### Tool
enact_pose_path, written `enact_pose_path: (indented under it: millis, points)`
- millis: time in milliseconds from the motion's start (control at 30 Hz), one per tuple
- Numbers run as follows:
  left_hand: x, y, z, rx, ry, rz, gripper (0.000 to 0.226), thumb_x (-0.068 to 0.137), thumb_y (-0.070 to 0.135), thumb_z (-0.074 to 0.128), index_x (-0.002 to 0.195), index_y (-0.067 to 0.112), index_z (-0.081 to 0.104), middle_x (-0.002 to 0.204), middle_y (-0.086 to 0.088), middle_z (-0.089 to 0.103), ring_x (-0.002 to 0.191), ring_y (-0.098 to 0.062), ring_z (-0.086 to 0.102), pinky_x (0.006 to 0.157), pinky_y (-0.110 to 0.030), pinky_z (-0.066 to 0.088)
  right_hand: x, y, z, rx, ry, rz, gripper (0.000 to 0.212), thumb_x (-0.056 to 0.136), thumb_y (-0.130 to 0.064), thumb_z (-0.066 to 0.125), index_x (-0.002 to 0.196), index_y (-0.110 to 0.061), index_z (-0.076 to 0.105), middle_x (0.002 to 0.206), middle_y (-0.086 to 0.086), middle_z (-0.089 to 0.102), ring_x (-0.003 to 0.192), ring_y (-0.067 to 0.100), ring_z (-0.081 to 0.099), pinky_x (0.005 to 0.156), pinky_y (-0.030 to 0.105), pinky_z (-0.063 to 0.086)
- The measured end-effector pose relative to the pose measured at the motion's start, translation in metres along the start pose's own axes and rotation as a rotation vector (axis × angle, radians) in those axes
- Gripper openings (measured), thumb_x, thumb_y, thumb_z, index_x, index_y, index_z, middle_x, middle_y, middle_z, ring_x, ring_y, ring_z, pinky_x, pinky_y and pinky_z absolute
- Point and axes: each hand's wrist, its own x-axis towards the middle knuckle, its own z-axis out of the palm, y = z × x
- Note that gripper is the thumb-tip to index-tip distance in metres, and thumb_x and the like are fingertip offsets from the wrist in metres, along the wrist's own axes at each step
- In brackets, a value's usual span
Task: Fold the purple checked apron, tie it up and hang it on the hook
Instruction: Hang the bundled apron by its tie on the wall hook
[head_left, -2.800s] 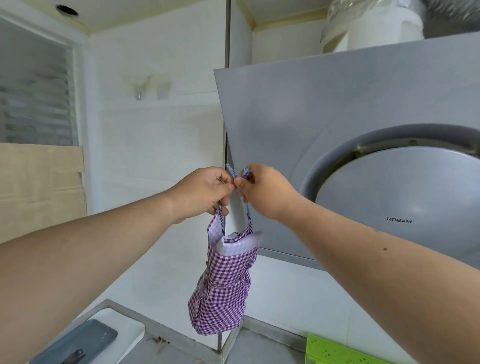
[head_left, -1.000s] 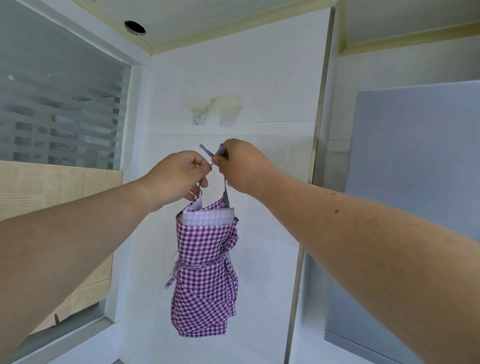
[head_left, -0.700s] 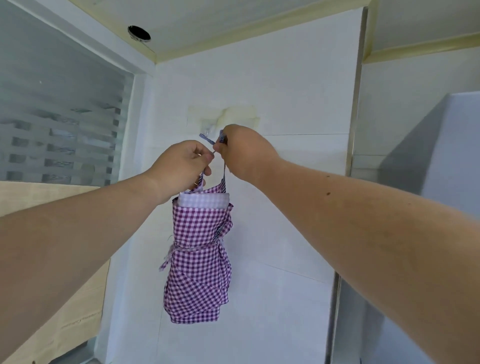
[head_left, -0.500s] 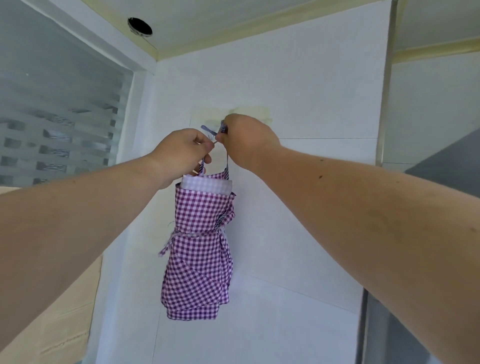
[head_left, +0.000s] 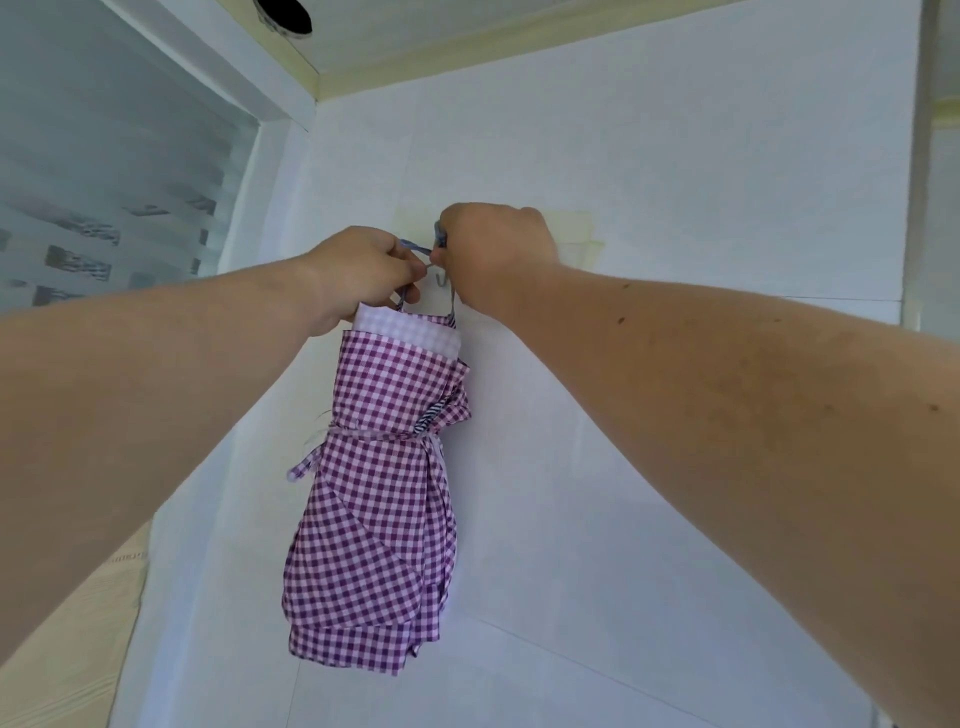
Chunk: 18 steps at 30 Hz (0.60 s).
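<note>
The purple checked apron (head_left: 371, 514) hangs as a folded bundle, tied round its middle with its own strings, a pale band at its top. Its thin neck strap (head_left: 415, 247) is stretched between my two hands. My left hand (head_left: 358, 275) pinches the strap's left end, just above the bundle. My right hand (head_left: 493, 254) grips the right end, held against the white wall. A small metal hook (head_left: 440, 280) shows on the wall in the gap between my hands, just below the strap. Whether the strap sits on the hook is hidden.
A second adhesive hook pad (head_left: 579, 236) sticks to the wall right of my right hand. A frosted window (head_left: 114, 197) fills the upper left, with a pale wooden panel (head_left: 67, 639) below it. A metal strip (head_left: 919, 156) runs down the wall at the far right.
Both hands have carried the apron closer to the wall and up to the hook. The view has turned away from the grey hood on the right.
</note>
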Motion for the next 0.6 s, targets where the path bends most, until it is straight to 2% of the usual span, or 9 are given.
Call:
enact_pose_path:
  millis: [100,167,233,400,467,600]
  points:
    - [0.007,-0.006,0.003,0.012,-0.017,-0.004,0.02,0.102,0.024,0.064,0.105,0.007,0.075,0.109,-0.018,0.076,0.081,-0.025,0.062,0.074,-0.036,0.049,-0.001,0.001,0.006,-0.091,0.037,-0.033,0.014,0.102,-0.025,0.055,0.113,-0.029,0.063,0.108,-0.001,0.068,0.1,0.028,0.061,0.082,0.034,0.031]
    - [0.01,-0.009,0.004,0.017,-0.021,-0.004,0.016,0.099,0.018,0.065,0.096,0.006,0.075,0.105,-0.024,0.074,0.078,-0.026,0.061,0.067,-0.033,0.046,-0.003,0.0,0.009,-0.128,0.065,-0.055,0.02,0.101,-0.019,0.055,0.116,-0.028,0.064,0.108,0.0,0.066,0.105,0.028,0.062,0.082,0.034,0.029]
    - [0.009,-0.012,0.005,0.008,-0.031,-0.014,0.014,0.099,0.02,0.069,0.09,0.01,0.073,0.096,-0.018,0.071,0.076,-0.024,0.059,0.062,-0.029,0.044,-0.005,-0.001,0.011,-0.142,0.074,-0.064,0.023,0.099,-0.015,0.054,0.116,-0.028,0.064,0.104,0.0,0.064,0.105,0.028,0.063,0.082,0.034,0.029]
    - [0.003,-0.022,0.01,-0.057,-0.045,-0.07,0.02,0.095,0.029,0.079,0.085,0.012,0.072,0.079,-0.008,0.068,0.062,-0.018,0.057,0.053,-0.026,0.042,-0.014,-0.004,0.013,-0.158,0.059,-0.089,0.025,0.1,-0.014,0.053,0.119,-0.026,0.064,0.114,0.002,0.067,0.107,0.03,0.063,0.083,0.036,0.029]
    - [-0.001,-0.024,0.012,-0.08,-0.063,-0.102,0.023,0.093,0.031,0.081,0.089,0.009,0.075,0.085,-0.009,0.072,0.068,-0.019,0.062,0.056,-0.027,0.047,-0.019,-0.005,0.016,-0.164,0.065,-0.09,0.021,0.101,-0.017,0.053,0.118,-0.025,0.063,0.111,0.002,0.066,0.105,0.029,0.063,0.082,0.035,0.029]
    - [-0.015,-0.027,0.012,-0.111,-0.105,-0.182,0.023,0.093,0.031,0.082,0.1,0.01,0.077,0.097,-0.01,0.077,0.085,-0.022,0.068,0.077,-0.034,0.056,-0.026,-0.007,0.017,-0.131,0.041,-0.05,0.021,0.098,-0.016,0.054,0.113,-0.028,0.063,0.091,-0.002,0.05,0.093,0.028,0.056,0.081,0.034,0.028]
